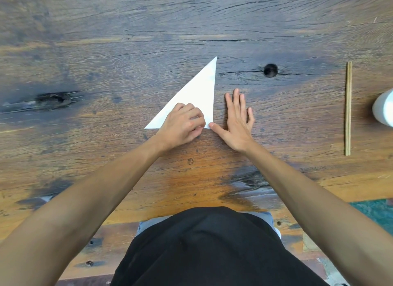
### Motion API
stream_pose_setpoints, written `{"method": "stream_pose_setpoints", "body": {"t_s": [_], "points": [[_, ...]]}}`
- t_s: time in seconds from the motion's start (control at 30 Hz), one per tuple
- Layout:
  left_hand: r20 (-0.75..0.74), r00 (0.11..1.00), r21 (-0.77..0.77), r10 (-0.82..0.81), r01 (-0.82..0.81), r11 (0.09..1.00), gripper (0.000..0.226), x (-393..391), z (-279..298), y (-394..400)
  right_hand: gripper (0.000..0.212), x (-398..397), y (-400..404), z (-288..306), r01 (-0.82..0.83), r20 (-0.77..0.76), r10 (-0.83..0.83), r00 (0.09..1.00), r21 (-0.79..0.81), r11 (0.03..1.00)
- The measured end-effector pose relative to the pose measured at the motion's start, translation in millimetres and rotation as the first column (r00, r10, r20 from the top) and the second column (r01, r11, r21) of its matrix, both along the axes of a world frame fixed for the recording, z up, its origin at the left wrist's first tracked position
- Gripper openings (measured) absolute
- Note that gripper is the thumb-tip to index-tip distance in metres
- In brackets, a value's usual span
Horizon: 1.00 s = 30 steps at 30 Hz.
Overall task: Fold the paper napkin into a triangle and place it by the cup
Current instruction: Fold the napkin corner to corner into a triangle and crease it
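Observation:
A white paper napkin (200, 90) lies folded as a triangle in the middle of the wooden table, its long point aimed away from me. My left hand (182, 125) rests curled on the napkin's near edge, fingertips pressing the paper by its near right corner. My right hand (237, 120) lies flat on the bare wood just right of the napkin, fingers spread, its thumb tip touching that same corner. A white cup (383, 109) stands at the far right edge of the view, partly cut off.
A pair of wooden chopsticks (348, 108) lies straight on the table between my right hand and the cup. A dark knot hole (270, 70) sits in the wood beyond my right hand. The table's near edge runs just before my body.

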<state>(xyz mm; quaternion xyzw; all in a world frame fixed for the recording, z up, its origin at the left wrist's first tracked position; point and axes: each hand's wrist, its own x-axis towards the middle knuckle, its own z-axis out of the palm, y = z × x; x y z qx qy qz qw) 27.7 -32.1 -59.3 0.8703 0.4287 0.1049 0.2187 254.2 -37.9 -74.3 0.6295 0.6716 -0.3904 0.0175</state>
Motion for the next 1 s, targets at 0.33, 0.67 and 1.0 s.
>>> {"method": "stream_pose_setpoints", "body": {"t_s": [0.33, 0.67, 1.0], "points": [[-0.032, 0.999, -0.033, -0.029, 0.028, 0.999, 0.008, -3, -1, 4, 0.11, -1, 0, 1, -0.028, 0.04, 0.027, 0.999, 0.011, 1.0], [-0.141, 0.978, -0.043, -0.156, 0.151, 0.988, 0.026, -50, -2, -5, 0.109, -1, 0, 1, -0.045, 0.057, 0.045, 0.997, 0.007, 0.999], [-0.436, 0.874, -0.18, -0.213, 0.147, 0.973, 0.067, -139, -3, -55, 0.109, 0, 1, 3, -0.069, 0.065, 0.069, 0.995, 0.001, 0.998]]}}
